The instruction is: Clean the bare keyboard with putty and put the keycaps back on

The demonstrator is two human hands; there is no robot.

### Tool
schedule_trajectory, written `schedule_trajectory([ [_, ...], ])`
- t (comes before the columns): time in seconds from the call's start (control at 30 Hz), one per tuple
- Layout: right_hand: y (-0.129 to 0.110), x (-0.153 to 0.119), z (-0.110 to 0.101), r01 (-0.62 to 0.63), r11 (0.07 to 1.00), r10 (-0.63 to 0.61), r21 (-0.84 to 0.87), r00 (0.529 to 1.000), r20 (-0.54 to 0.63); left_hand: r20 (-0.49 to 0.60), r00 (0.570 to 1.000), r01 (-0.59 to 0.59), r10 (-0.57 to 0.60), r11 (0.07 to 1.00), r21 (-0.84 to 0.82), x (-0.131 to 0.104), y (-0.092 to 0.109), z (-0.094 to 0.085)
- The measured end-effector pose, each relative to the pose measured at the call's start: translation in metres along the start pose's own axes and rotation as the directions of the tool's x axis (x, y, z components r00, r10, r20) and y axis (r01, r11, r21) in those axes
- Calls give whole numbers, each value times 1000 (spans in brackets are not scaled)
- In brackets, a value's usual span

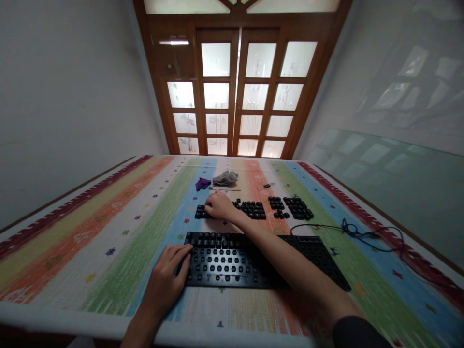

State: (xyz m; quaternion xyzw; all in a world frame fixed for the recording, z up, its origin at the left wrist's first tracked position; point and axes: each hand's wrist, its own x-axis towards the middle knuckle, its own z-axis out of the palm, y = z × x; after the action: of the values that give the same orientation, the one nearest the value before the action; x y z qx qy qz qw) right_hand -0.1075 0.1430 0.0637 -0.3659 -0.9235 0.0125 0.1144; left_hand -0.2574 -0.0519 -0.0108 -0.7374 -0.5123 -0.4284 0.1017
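A black keyboard (217, 263) lies on the striped tablecloth, its top rows fitted with keycaps and the lower rows showing bare key sockets. My left hand (170, 268) grips its left edge, fingertips on the upper left corner. Beyond the keyboard, loose black keycaps (253, 209) are laid out in rows. My right hand (219, 205) reaches across the keyboard to the left end of these rows, fingers bent down and closed among the keycaps. What those fingertips pinch, if anything, is hidden. My right forearm covers part of the keyboard's middle.
Farther back lie a purple cloth (203, 183), a grey cloth bundle (225, 178) and a small black tool with wire ends (268, 185). More keycaps (297, 208) sit in blocks at the right. The keyboard's cable (357, 229) lies coiled on the right. Wooden glass doors (237, 96) stand behind the table.
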Motion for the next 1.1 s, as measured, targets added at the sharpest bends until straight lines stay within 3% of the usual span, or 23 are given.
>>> schedule_trajectory([
  [0.27,15,35,17,-146,989,146,5,988,45,-1,1000,-8,8,1000,15,-2,-2,-2],
  [0.63,19,40,22,-195,973,193,120,981,30,23,1000,-3,3,1000,-11,0,-2,-2],
  [0.9,14,30,2,-94,952,131,291,985,-108,25,1000,18,-18,1000,-21,-4,-3,-1],
  [1.1,-11,-14,-10,76,920,-16,384,988,-156,10,1000,29,-29,999,-22,-2,-1,-1],
])
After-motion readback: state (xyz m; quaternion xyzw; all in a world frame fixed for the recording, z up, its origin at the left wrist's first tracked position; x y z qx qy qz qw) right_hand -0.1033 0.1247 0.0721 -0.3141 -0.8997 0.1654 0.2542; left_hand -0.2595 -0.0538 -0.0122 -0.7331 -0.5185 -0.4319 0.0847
